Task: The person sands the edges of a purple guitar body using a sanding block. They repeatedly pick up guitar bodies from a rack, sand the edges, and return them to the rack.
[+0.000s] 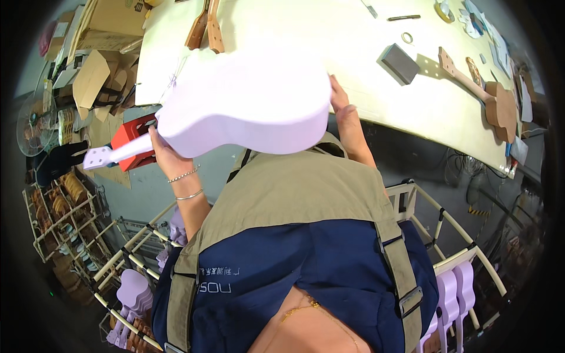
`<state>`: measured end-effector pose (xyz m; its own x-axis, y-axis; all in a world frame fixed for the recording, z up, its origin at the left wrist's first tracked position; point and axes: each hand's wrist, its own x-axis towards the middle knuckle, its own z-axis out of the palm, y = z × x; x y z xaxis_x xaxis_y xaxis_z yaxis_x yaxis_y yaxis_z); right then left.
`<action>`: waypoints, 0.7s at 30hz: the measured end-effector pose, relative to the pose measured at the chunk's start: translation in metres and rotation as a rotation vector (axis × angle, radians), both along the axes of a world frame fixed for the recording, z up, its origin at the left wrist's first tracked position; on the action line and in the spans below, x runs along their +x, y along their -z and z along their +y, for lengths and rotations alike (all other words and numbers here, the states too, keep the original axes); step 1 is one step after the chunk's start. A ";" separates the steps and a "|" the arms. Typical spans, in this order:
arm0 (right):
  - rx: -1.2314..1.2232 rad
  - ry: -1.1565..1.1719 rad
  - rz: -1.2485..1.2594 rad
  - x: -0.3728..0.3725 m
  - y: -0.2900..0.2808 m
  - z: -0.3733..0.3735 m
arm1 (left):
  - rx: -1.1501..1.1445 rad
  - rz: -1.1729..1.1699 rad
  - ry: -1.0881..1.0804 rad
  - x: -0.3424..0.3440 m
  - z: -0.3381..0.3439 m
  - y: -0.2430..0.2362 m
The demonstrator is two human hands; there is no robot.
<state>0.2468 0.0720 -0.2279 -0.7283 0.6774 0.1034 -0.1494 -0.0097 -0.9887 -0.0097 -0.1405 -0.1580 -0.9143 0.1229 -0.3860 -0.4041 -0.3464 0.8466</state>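
A lilac ukulele (pixel 259 132) without strings lies across both my hands, its neck pointing left and its pale body glaring white in the light. My left hand (pixel 168 154) grips it where the neck meets the body, fingers partly hidden beneath. At the wide rounded end, my right hand (pixel 346 112) holds the rim, thumb showing and other fingers mostly behind the body. The instrument is held up between my apron and the near edge of the pale worktable (pixel 365 100).
On the table are a dark grey block (pixel 401 63), a bare wooden ukulele (pixel 497 106), wooden necks (pixel 206 32) and a tape roll (pixel 444 10). A red stool (pixel 134 132) and cardboard boxes (pixel 112 26) stand left. Racks on both sides hold lilac ukuleles (pixel 134 291).
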 end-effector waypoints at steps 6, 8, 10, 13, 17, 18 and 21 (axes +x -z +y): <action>-0.320 -0.017 0.228 -0.003 0.026 0.012 | 0.238 0.066 0.275 -0.005 0.020 0.000; -0.423 0.096 0.198 -0.011 0.031 0.013 | 0.239 0.044 0.118 -0.004 0.047 0.000; -0.457 0.131 0.184 -0.014 0.058 0.015 | 0.174 0.141 0.157 -0.006 0.060 0.001; -0.499 0.139 0.117 -0.008 0.056 0.019 | 0.123 0.352 0.161 0.003 0.079 -0.007; -0.438 0.167 0.126 -0.002 0.040 0.030 | 0.045 0.429 0.188 0.014 0.098 -0.023; -0.397 0.176 0.141 -0.002 0.032 0.033 | 0.016 0.436 0.188 0.016 0.102 -0.028; -0.324 0.216 0.056 0.004 -0.003 0.037 | -0.029 0.485 0.236 0.026 0.115 -0.041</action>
<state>0.2511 0.1086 -0.2246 -0.5647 0.8186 -0.1052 -0.2358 -0.2821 -0.9299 0.0163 -0.0258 -0.1172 -0.9372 0.3420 0.0678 -0.0280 -0.2676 0.9631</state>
